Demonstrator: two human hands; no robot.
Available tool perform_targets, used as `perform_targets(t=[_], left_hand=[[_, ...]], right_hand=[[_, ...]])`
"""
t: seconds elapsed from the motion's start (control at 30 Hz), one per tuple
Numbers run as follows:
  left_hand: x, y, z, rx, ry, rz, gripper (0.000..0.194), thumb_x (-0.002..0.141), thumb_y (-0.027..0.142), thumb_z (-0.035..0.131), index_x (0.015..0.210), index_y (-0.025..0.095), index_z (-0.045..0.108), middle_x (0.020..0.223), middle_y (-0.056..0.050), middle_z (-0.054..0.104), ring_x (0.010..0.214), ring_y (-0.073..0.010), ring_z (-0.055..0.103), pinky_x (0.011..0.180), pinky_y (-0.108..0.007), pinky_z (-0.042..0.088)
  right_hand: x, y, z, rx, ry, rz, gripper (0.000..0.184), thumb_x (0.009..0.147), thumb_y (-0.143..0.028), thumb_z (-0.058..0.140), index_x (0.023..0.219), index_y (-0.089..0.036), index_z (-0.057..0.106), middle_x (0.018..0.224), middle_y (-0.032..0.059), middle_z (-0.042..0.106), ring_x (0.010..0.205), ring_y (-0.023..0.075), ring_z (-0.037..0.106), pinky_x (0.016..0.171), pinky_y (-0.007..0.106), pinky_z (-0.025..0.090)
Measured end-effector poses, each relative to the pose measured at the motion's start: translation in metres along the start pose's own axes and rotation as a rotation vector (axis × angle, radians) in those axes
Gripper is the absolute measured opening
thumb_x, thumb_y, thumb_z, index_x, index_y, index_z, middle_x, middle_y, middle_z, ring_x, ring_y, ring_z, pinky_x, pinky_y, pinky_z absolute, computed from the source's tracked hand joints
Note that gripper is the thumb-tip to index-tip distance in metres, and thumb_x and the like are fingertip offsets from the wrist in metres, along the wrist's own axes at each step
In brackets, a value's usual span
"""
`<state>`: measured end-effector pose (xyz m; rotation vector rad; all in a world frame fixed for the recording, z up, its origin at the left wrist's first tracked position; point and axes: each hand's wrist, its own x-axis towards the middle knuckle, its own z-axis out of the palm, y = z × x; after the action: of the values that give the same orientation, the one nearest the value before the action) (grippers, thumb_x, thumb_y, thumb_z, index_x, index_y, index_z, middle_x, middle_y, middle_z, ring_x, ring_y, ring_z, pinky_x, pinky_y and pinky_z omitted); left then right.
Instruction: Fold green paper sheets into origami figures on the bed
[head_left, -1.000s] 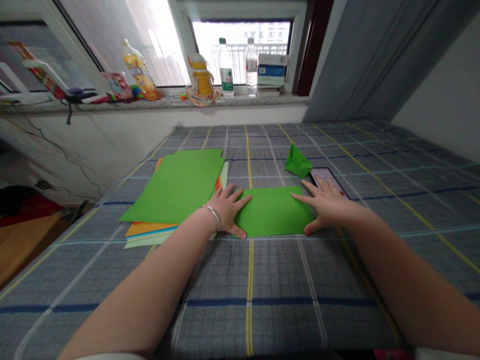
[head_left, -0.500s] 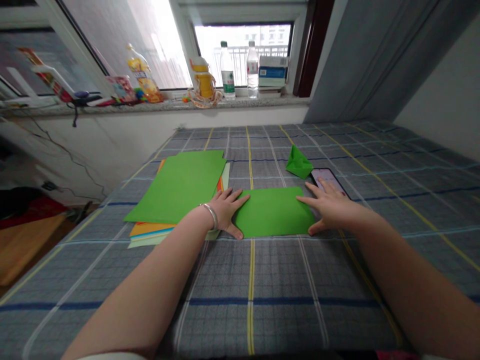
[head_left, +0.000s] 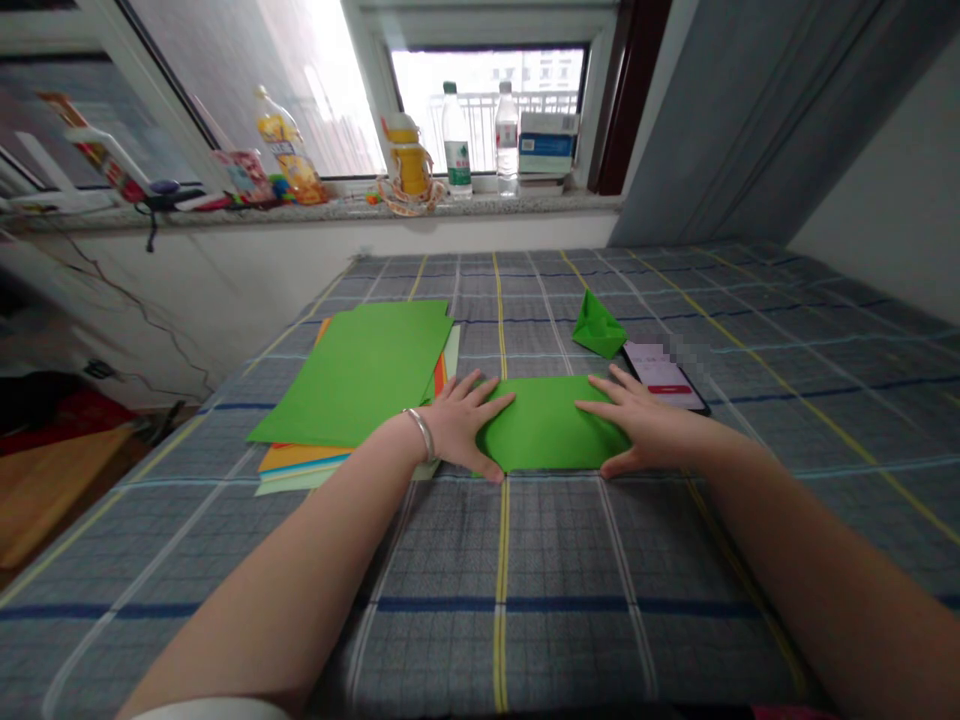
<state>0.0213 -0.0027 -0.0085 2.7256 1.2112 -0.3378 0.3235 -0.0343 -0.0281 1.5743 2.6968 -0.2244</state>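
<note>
A folded green paper rectangle (head_left: 551, 425) lies flat on the grey plaid cover. My left hand (head_left: 469, 420) rests on its left end, and my right hand (head_left: 637, 420) rests on its right end. Both hands lie flat with their fingers spread, and neither closes around the paper. A silver bangle (head_left: 421, 435) circles my left wrist. Left of my left hand is a stack of coloured paper (head_left: 352, 375), with a green sheet on top and orange and pale sheets showing below. A small folded green paper boat (head_left: 598, 325) sits beyond the rectangle.
A phone (head_left: 664, 375) lies face up just beyond my right fingers. The plaid cover (head_left: 570, 590) spreads across the foreground. Beyond it, a windowsill (head_left: 322, 208) holds plastic bottles (head_left: 456, 140), a yellow-capped container, and a box on books.
Both hands have slid inward over the green rectangle, covering more of its ends. My right fingers have come off the phone, so more of its lit screen shows.
</note>
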Motion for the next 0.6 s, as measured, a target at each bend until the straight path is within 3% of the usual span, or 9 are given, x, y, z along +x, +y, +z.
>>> perform_targets(t=[0.1,0.17,0.23,0.3,0.37,0.47,0.6], left_hand=[[0.002,0.021,-0.002,0.014,0.138,0.155,0.093,0.065,0.070,0.065,0.142,0.029,0.037,0.151,-0.011,0.033,0.140,-0.0395,0.022,0.110,-0.062,0.016],[0.004,0.035,-0.002,0.014,0.253,0.290,0.071,0.072,0.058,0.068,0.131,0.024,0.050,0.138,-0.010,0.049,0.129,-0.0312,0.042,0.109,-0.049,0.029],[0.007,0.046,0.000,0.030,0.304,0.380,0.047,0.080,0.045,0.066,0.119,0.022,0.056,0.124,-0.009,0.058,0.112,-0.0240,0.055,0.098,-0.039,0.042],[0.010,0.051,0.003,0.102,0.346,0.413,0.031,0.083,0.037,0.062,0.109,0.021,0.060,0.110,-0.007,0.062,0.101,-0.0216,0.058,0.089,-0.036,0.046],[0.012,0.053,0.006,0.166,0.389,0.414,0.021,0.086,0.032,0.058,0.102,0.020,0.061,0.101,-0.006,0.063,0.094,-0.0200,0.059,0.082,-0.034,0.047],[0.017,0.051,0.012,0.208,0.455,0.379,0.017,0.090,0.030,0.051,0.097,0.019,0.060,0.093,-0.005,0.063,0.086,-0.0182,0.059,0.072,-0.031,0.047],[0.021,0.050,0.017,0.234,0.522,0.306,0.016,0.092,0.030,0.047,0.093,0.020,0.060,0.086,-0.003,0.064,0.079,-0.0173,0.059,0.063,-0.030,0.043]], right_hand=[[0.002,-0.012,-0.002,0.015,0.072,-0.114,0.087,0.059,-0.058,0.077,0.136,-0.026,0.051,0.154,0.0113,0.030,0.144,0.0384,0.009,0.112,0.057,0.022],[0.004,-0.018,-0.004,0.048,0.112,-0.212,0.080,0.061,-0.052,0.078,0.133,-0.027,0.054,0.152,0.0100,0.032,0.144,0.0355,0.012,0.112,0.055,0.024],[0.006,-0.023,-0.005,0.093,0.158,-0.290,0.065,0.064,-0.045,0.077,0.123,-0.026,0.059,0.149,0.0089,0.038,0.143,0.0329,0.017,0.111,0.053,0.028],[0.009,-0.028,-0.005,0.129,0.211,-0.351,0.046,0.068,-0.037,0.075,0.110,-0.024,0.062,0.141,0.0083,0.048,0.141,0.0307,0.023,0.109,0.051,0.030],[0.011,-0.033,-0.004,0.144,0.265,-0.405,0.028,0.073,-0.029,0.069,0.100,-0.023,0.063,0.130,0.0079,0.057,0.135,0.0284,0.034,0.107,0.049,0.033],[0.015,-0.041,-0.002,0.139,0.304,-0.421,0.011,0.077,-0.019,0.060,0.088,-0.022,0.061,0.110,0.0073,0.064,0.111,0.0233,0.053,0.095,0.041,0.042],[0.020,-0.048,0.001,0.060,0.304,-0.324,0.005,0.079,-0.019,0.054,0.081,-0.020,0.058,0.086,0.0058,0.063,0.086,0.0209,0.054,0.077,0.034,0.043]])
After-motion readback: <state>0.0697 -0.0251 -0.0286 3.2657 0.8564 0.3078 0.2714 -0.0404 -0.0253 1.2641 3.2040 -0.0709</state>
